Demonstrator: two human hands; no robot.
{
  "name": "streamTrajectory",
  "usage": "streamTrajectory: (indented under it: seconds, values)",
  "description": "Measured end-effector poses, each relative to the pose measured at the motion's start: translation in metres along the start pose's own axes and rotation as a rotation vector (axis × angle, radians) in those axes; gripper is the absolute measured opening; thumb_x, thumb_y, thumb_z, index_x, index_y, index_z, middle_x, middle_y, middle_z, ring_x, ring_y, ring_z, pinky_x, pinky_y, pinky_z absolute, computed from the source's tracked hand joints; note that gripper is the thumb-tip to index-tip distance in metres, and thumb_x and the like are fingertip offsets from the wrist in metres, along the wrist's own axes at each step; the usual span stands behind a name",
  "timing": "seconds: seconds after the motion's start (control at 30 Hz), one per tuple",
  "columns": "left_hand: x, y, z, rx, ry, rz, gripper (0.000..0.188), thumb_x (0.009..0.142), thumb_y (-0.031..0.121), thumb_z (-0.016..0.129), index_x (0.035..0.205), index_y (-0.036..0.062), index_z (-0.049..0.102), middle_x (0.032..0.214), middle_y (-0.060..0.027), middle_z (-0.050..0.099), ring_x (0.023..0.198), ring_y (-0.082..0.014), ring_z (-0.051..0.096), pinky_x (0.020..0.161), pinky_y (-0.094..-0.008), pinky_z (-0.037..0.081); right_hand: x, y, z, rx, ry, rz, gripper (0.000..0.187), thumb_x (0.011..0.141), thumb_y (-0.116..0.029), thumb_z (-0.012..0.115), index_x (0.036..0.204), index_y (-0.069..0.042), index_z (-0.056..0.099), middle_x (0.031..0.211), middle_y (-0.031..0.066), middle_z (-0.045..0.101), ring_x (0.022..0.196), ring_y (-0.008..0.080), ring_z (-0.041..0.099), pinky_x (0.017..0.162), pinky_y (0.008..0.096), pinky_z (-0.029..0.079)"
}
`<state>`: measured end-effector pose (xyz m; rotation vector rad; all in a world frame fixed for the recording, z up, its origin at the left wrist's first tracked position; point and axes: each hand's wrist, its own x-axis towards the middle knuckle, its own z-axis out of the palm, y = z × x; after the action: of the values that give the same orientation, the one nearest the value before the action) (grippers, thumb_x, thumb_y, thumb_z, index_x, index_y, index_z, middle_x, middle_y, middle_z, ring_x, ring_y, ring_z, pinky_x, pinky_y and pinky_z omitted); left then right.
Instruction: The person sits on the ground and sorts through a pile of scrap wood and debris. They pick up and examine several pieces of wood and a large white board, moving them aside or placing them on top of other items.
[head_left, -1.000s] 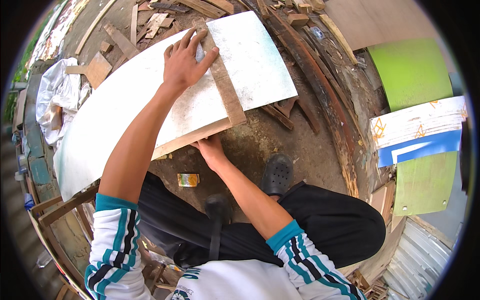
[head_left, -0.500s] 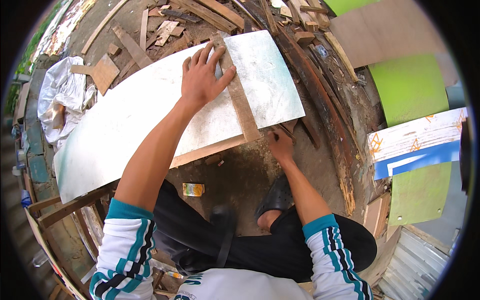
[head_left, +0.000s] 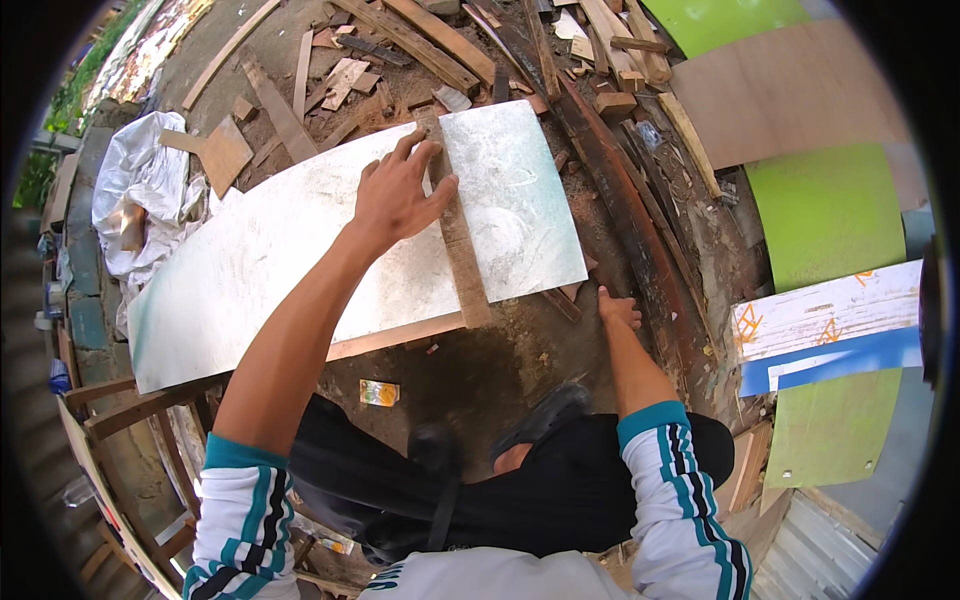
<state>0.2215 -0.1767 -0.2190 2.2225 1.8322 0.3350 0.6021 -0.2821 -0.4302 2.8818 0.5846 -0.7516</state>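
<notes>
My left hand [head_left: 395, 200] rests over a narrow wooden strip [head_left: 462, 255]. Its bent fingers and thumb hold the strip against a large white sheet [head_left: 270, 265]. The strip lies across the sheet near its right end and overhangs the front edge slightly. Off the sheet's right corner, low over the dirt ground, is my right hand [head_left: 620, 310]. Its fingers are curled, and whatever may be in them is too small or hidden to name. A light wooden edge [head_left: 400, 333] shows under the sheet's near side.
Scrap wood [head_left: 420, 45] litters the far ground. A long dark beam [head_left: 630, 210] runs along the right. Green panels [head_left: 825, 215] and a brown board [head_left: 790, 90] stand further right. A crumpled silver sheet [head_left: 140, 190] lies left. A wooden frame [head_left: 130, 420] and a small carton [head_left: 379, 392] are near me.
My right hand has moved right, away from the sheet's front edge near the strip's end. The left hand stays on the strip, its fingers more bent. The whole view has shifted a little.
</notes>
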Motion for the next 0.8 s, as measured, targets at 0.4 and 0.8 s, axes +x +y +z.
streamTrajectory:
  seconds: [0.4,0.8]
  values:
    - [0.014,0.052,0.040,-0.153,0.358,-0.386,0.019,0.097,0.019,0.050,0.111,0.0076,0.057,0.144,-0.0112,0.051,0.124,-0.0312,0.053,0.113,-0.0519,0.028,-0.020,-0.007,-0.017,0.019,0.040,-0.586,0.055,0.090,-0.043,0.064,0.131,-0.007,0.054,0.136,0.0174,0.051,0.127,0.0359,0.048,0.105,0.0498,0.040]
    - [0.018,0.060,0.034,-0.139,0.370,-0.420,0.022,0.096,0.013,0.048,0.117,0.0073,0.052,0.144,-0.0096,0.051,0.129,-0.0301,0.050,0.114,-0.0520,0.026,-0.015,-0.055,0.013,0.356,-0.142,-0.361,0.066,0.071,-0.025,0.084,0.120,0.002,0.048,0.117,0.0250,0.060,0.110,0.0406,0.059,0.097,0.0463,0.046]
